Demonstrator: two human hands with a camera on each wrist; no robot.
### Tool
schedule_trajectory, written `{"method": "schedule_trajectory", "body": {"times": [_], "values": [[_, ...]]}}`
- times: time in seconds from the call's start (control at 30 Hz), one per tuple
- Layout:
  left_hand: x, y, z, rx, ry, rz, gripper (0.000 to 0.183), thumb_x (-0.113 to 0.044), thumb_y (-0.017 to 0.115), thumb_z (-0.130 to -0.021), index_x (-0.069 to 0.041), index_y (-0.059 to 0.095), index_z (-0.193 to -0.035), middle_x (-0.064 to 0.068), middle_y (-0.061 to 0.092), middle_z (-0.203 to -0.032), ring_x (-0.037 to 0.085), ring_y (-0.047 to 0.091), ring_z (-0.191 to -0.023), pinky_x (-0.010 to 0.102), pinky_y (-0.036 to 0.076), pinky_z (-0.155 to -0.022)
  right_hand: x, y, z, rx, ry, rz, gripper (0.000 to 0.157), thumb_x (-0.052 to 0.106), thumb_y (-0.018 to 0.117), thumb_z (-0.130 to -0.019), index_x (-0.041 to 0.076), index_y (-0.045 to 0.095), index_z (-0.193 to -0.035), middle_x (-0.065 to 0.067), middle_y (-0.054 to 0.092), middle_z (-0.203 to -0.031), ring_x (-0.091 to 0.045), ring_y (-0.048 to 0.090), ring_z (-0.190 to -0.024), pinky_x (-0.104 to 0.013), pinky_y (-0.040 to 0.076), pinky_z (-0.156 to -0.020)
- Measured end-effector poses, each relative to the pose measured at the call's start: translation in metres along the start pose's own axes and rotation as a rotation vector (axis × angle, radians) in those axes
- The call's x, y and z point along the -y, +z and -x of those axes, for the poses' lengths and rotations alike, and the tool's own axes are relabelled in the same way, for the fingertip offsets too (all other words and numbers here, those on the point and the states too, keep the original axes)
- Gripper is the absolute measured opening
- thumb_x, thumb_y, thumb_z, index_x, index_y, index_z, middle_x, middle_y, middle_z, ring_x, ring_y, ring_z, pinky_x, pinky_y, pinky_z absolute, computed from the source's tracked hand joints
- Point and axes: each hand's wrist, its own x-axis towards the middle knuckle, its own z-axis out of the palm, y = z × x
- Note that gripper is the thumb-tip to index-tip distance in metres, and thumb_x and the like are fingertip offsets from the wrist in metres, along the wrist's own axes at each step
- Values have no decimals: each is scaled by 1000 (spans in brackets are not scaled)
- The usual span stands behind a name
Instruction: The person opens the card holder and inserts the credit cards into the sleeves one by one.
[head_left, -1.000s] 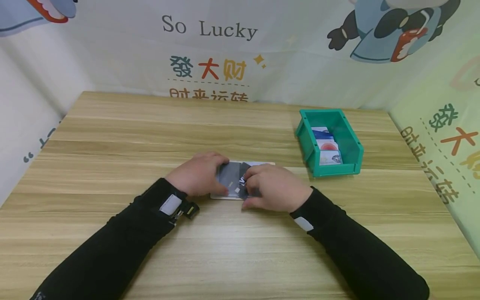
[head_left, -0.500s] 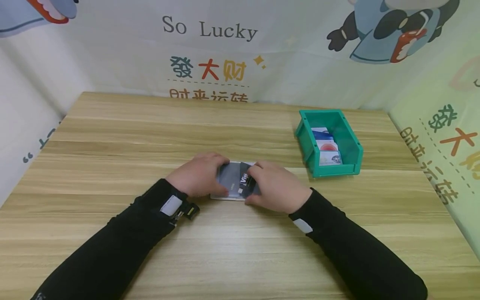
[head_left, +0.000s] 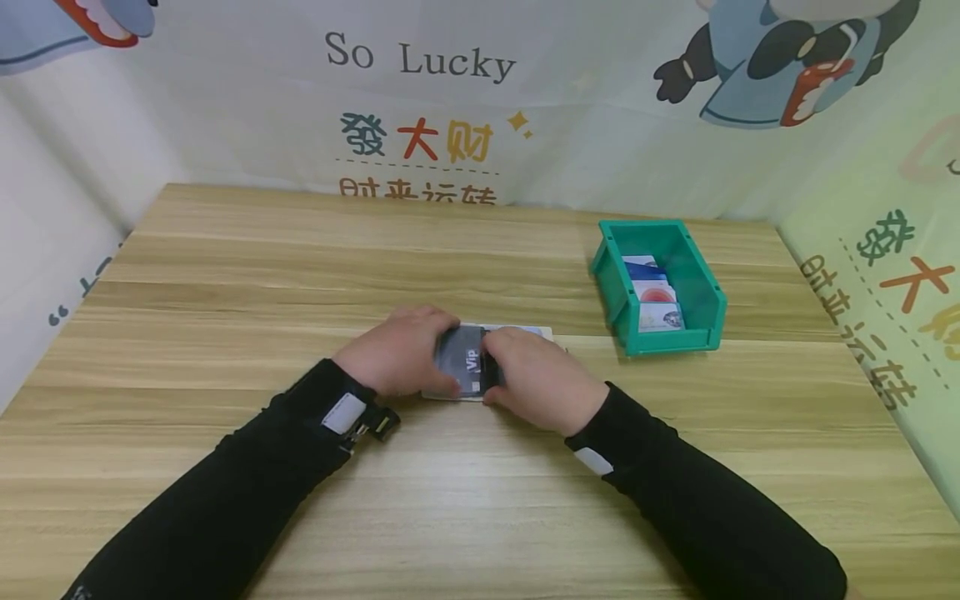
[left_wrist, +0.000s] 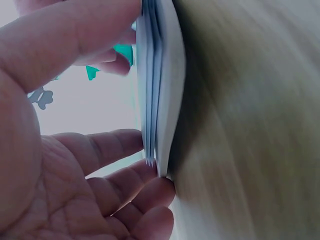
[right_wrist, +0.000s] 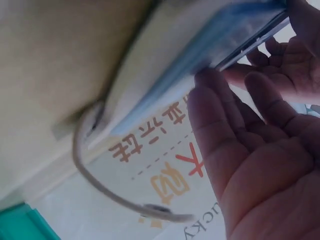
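A flat card holder (head_left: 536, 330) with a pale cover and clear sleeves lies on the table. My left hand (head_left: 401, 350) grips its left end, thumb at the near edge and fingers at the far edge. Its layered sleeves (left_wrist: 152, 90) show edge-on in the left wrist view. A dark card (head_left: 471, 360) printed "Vip" lies over the holder. My right hand (head_left: 547, 379) holds that card by its right part, thumb near and fingers far; the hand hides that end. In the right wrist view a thin strap (right_wrist: 107, 187) with a snap curls from the holder.
An open green bin (head_left: 701, 312) stands on the table at the back right. Several cards (head_left: 660, 315) lie in it, along its left side. A printed cloth (head_left: 555, 158) hangs behind the wooden table (head_left: 300, 275) and at both sides.
My right hand has shifted left with the dark card, and the "Vip" print has slid left along the holder. More of the holder's right end shows. My left hand has stayed in place.
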Motion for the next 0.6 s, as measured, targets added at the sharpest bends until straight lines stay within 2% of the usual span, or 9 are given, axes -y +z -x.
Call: {"method": "schedule_trajectory", "body": {"times": [0.1,0.23,0.37,0.6], "values": [[-1,0,1,6,2,-3,90,-46,80,-63,-6,46,-135,9,47,-131,22,42,-101,37,44,-78,4,-1,-1,0,47,-14,39,29,75,-81,8,55,-107,0,58,-100,-9,48,-85,-28,46,-80],[-2,0,1,-1,24,-25,93,-48,81,-63,-3,44,-136,10,47,-132,24,42,-105,39,43,-84,11,-2,-2,-15,59,-21,33,26,71,-83,7,56,-106,-2,59,-101,-10,49,-85,-29,47,-80],[-2,1,1,-26,48,-45,94,-48,81,-62,-1,45,-135,12,48,-131,27,41,-109,42,41,-91,16,-1,-3,-41,55,-46,31,22,69,-84,6,56,-108,-4,59,-105,-11,49,-89,-29,47,-83],[-3,5,0,-53,47,-32,87,-47,80,-62,-2,49,-130,11,51,-125,28,42,-108,41,42,-90,17,0,-2,-40,3,-145,32,16,68,-84,5,54,-110,-4,59,-103,-10,51,-91,-30,47,-84]]}}
